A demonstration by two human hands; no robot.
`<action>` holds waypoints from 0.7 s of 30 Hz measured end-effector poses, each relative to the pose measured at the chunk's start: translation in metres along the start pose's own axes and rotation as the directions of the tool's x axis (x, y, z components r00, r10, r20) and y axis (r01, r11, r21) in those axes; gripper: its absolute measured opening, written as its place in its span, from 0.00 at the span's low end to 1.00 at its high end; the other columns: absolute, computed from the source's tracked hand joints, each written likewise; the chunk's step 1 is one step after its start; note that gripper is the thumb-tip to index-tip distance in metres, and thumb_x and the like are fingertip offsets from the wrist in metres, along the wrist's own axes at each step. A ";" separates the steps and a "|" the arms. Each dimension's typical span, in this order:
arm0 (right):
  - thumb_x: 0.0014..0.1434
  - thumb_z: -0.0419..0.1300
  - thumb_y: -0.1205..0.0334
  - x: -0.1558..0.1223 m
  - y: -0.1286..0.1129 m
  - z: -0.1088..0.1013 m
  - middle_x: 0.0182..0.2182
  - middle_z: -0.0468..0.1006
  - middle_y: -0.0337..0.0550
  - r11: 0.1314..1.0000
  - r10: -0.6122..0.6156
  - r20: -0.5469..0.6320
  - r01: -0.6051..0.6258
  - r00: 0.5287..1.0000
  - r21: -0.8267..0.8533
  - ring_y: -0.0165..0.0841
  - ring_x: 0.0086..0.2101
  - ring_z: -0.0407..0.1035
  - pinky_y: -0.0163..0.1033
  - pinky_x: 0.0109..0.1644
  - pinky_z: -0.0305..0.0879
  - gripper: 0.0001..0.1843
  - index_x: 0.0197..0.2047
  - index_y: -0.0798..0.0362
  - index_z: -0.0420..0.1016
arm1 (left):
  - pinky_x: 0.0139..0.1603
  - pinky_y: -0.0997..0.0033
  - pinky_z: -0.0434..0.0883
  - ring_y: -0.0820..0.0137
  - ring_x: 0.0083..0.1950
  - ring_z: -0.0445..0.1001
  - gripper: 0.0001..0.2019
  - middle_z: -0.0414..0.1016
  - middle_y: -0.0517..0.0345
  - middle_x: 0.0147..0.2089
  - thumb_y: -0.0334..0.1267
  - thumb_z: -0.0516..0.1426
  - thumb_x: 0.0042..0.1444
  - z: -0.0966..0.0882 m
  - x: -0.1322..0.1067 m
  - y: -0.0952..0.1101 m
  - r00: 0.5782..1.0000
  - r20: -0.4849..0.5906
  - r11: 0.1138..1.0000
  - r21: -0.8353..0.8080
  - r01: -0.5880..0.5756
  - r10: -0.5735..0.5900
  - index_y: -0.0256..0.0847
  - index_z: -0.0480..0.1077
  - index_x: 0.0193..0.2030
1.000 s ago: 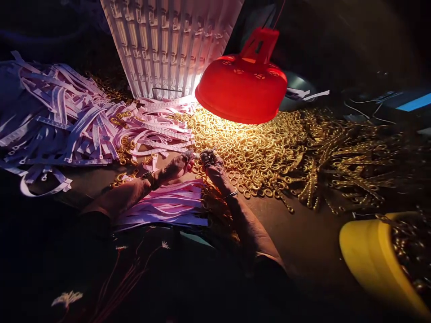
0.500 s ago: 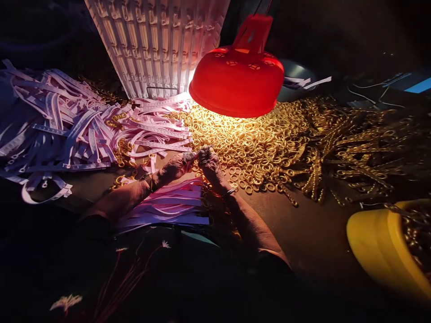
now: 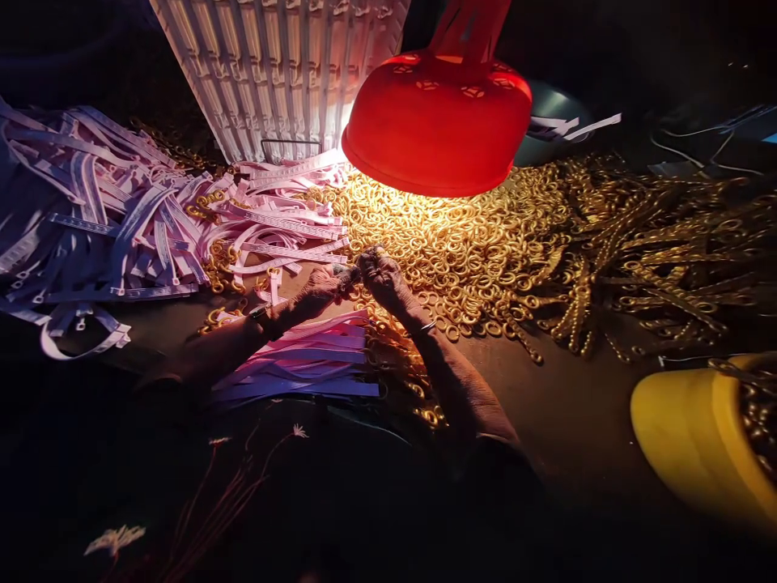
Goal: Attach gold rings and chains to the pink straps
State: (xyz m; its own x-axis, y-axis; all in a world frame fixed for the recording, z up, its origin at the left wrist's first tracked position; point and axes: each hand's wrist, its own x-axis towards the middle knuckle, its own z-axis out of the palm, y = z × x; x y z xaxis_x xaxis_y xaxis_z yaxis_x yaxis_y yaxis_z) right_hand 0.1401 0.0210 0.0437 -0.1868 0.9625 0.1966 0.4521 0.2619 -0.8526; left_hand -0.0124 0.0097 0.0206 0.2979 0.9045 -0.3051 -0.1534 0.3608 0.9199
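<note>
My left hand point(image 3: 324, 287) and my right hand point(image 3: 381, 279) meet fingertip to fingertip at the near edge of a big heap of gold rings point(image 3: 443, 243). Both are pinched closed on something small that I cannot make out in the dim light. A neat stack of pink-white strips point(image 3: 303, 360) lies under my left wrist. More gold rings lie under my right forearm.
A red lamp shade point(image 3: 437, 129) hangs low over the rings. Loose white strips point(image 3: 109, 219) pile up at the left, a white ribbed panel point(image 3: 279, 73) stands behind. Gold chains point(image 3: 655, 251) spread to the right. A yellow tub point(image 3: 704, 437) holds more chain.
Both hands have stayed pinched together at the same spot of the ring heap. The view has shifted slightly, so the lamp and the heap sit a little higher.
</note>
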 end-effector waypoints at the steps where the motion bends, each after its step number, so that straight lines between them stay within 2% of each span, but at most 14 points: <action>1: 0.64 0.46 0.40 -0.002 -0.002 -0.003 0.26 0.67 0.41 1.000 -0.012 0.033 0.013 0.999 -0.003 0.31 0.28 0.60 0.40 0.36 0.58 0.23 0.31 0.51 0.62 | 0.19 0.76 0.52 0.80 0.18 0.61 0.16 0.66 0.59 0.19 0.43 0.66 0.48 -0.002 -0.002 0.004 1.000 0.006 0.999 0.029 0.021 -0.021 0.35 0.67 0.24; 5: 0.59 0.58 0.41 -0.027 -0.021 -0.014 0.22 0.67 0.36 0.996 0.029 0.203 -0.012 0.979 -0.084 0.29 0.23 0.60 0.37 0.31 0.56 0.24 0.45 0.53 0.67 | 0.17 0.78 0.47 0.84 0.15 0.52 0.18 0.59 0.64 0.15 0.42 0.66 0.48 -0.009 -0.023 0.029 0.996 0.079 0.998 0.054 0.030 -0.035 0.36 0.64 0.18; 7: 0.58 0.61 0.43 -0.049 -0.036 -0.017 0.20 0.66 0.34 0.988 0.038 0.220 -0.004 0.975 -0.152 0.28 0.21 0.58 0.36 0.28 0.53 0.23 0.47 0.53 0.66 | 0.17 0.78 0.45 0.84 0.15 0.50 0.16 0.58 0.66 0.14 0.40 0.67 0.47 -0.010 -0.040 0.043 0.990 0.131 0.996 0.074 0.049 -0.059 0.35 0.67 0.20; 10: 0.61 0.59 0.46 -0.086 -0.056 -0.015 0.21 0.67 0.36 0.977 0.034 0.230 0.016 0.973 -0.214 0.30 0.21 0.60 0.36 0.27 0.51 0.19 0.46 0.53 0.66 | 0.17 0.79 0.46 0.84 0.16 0.52 0.11 0.60 0.65 0.15 0.38 0.67 0.47 -0.008 -0.069 0.054 0.977 0.161 0.982 0.148 0.115 -0.138 0.32 0.72 0.24; 13: 0.62 0.58 0.45 -0.118 -0.065 -0.006 0.23 0.69 0.40 0.969 0.061 0.243 0.002 0.968 -0.249 0.31 0.21 0.62 0.36 0.27 0.50 0.19 0.43 0.52 0.66 | 0.18 0.80 0.50 0.83 0.18 0.55 0.10 0.64 0.63 0.17 0.35 0.66 0.47 -0.004 -0.094 0.048 0.963 0.156 0.961 0.201 0.188 -0.221 0.31 0.73 0.23; 15: 0.61 0.58 0.42 -0.134 -0.066 0.001 0.24 0.70 0.44 0.968 0.071 0.228 -0.012 0.971 -0.249 0.33 0.22 0.63 0.37 0.27 0.50 0.21 0.42 0.52 0.66 | 0.20 0.80 0.55 0.82 0.20 0.58 0.10 0.67 0.62 0.18 0.35 0.66 0.47 -0.003 -0.107 0.038 0.950 0.195 0.957 0.204 0.205 -0.245 0.31 0.73 0.23; 18: 0.59 0.60 0.40 -0.148 -0.064 0.008 0.27 0.72 0.47 0.978 0.094 0.205 -0.052 0.974 -0.202 0.34 0.24 0.64 0.37 0.27 0.50 0.22 0.40 0.52 0.65 | 0.27 0.78 0.64 0.78 0.24 0.66 0.12 0.72 0.57 0.22 0.39 0.66 0.48 -0.002 -0.122 0.027 0.941 0.267 0.973 0.158 0.169 -0.207 0.31 0.74 0.23; 21: 0.62 0.57 0.43 -0.149 -0.065 0.011 0.26 0.71 0.44 0.983 0.170 0.203 -0.153 0.964 -0.098 0.32 0.23 0.61 0.37 0.26 0.49 0.19 0.39 0.51 0.63 | 0.31 0.75 0.69 0.73 0.30 0.72 0.12 0.77 0.53 0.27 0.41 0.66 0.49 -0.002 -0.129 0.025 0.955 0.244 0.981 0.138 0.137 -0.168 0.31 0.76 0.27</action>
State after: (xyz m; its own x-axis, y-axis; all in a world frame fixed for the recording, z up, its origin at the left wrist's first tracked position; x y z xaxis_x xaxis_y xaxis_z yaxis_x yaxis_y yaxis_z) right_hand 0.1291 -0.1407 0.0648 -0.2801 0.9585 -0.0533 0.5583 0.1175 -0.8213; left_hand -0.0566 -0.0979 0.0823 0.5403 0.7479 -0.3857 0.0205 0.4465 0.8946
